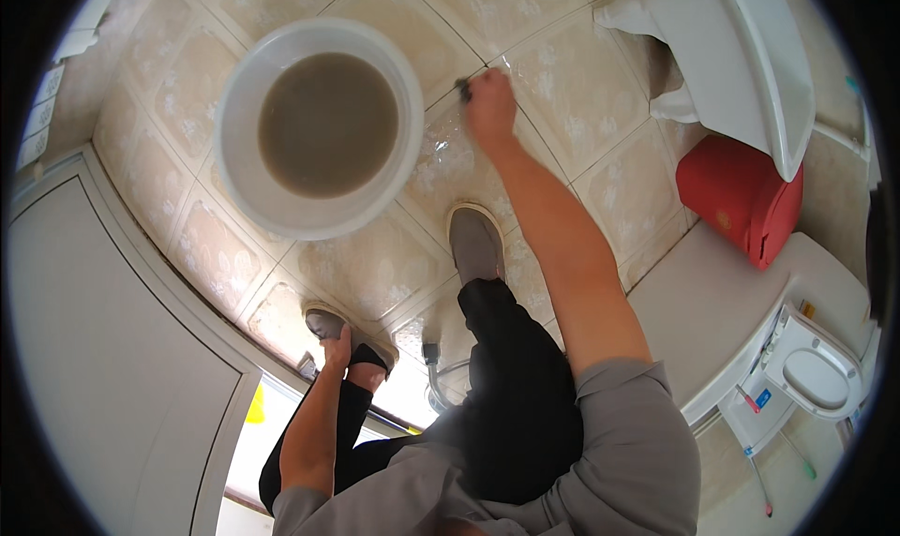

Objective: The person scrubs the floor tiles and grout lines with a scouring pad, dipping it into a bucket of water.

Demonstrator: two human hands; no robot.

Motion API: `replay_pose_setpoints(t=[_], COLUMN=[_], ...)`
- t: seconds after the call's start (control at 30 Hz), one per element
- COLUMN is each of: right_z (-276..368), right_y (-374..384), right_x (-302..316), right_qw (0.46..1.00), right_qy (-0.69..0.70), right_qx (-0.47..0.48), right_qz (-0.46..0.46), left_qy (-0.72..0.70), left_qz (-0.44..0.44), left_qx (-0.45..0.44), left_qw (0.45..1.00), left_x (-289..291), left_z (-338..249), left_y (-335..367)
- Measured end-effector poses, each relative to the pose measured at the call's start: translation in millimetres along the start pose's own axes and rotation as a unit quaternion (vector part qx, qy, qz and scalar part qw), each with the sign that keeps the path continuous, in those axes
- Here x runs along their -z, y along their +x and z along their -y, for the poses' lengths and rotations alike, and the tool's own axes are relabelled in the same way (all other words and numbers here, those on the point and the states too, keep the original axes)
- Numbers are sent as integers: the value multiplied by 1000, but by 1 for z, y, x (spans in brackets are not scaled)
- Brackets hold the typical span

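My right arm reaches out across the tiled floor [450, 21]. At its end my right hand [492, 105] is closed on a small dark object [463, 90], pressed low against the tiles; its kind is too small to make out. Wet, shiny patches show on the tiles beside it. My left hand [337, 347] lies against my left shoe [324, 323], its fingers partly hidden. To the left of my right hand stands a large whitish plastic basin [234, 175], with murky grey-brown water [328, 124] in it.
A white pedestal fixture [712, 58] stands at the upper right. Below it, a red bin [731, 199] sits beside a white toilet [712, 320]. A grey-white door [112, 349] fills the left. My right shoe [475, 241] and a grey hose [434, 377] are close to my legs.
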State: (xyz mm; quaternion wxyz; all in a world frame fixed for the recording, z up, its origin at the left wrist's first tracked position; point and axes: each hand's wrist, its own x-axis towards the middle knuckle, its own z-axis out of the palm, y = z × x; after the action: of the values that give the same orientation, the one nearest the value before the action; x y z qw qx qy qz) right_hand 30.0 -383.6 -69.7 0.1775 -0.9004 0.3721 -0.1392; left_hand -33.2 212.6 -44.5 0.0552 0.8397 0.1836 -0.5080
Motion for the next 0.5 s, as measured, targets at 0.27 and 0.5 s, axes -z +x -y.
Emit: replay_pose_setpoints(t=[0.27,0.5], right_z=[76,-25], right_y=[-75,4], right_x=[-34,13], right_qw=[966,999], right_qy=[210,-29], right_qx=[145,-25], right_qz=[-36,-9], left_qy=[11,14], left_qz=[2,20], left_qx=[-1,-5], left_qw=[1000,1000], left_x=[-1,-1], left_z=[7,0], left_y=[8,8])
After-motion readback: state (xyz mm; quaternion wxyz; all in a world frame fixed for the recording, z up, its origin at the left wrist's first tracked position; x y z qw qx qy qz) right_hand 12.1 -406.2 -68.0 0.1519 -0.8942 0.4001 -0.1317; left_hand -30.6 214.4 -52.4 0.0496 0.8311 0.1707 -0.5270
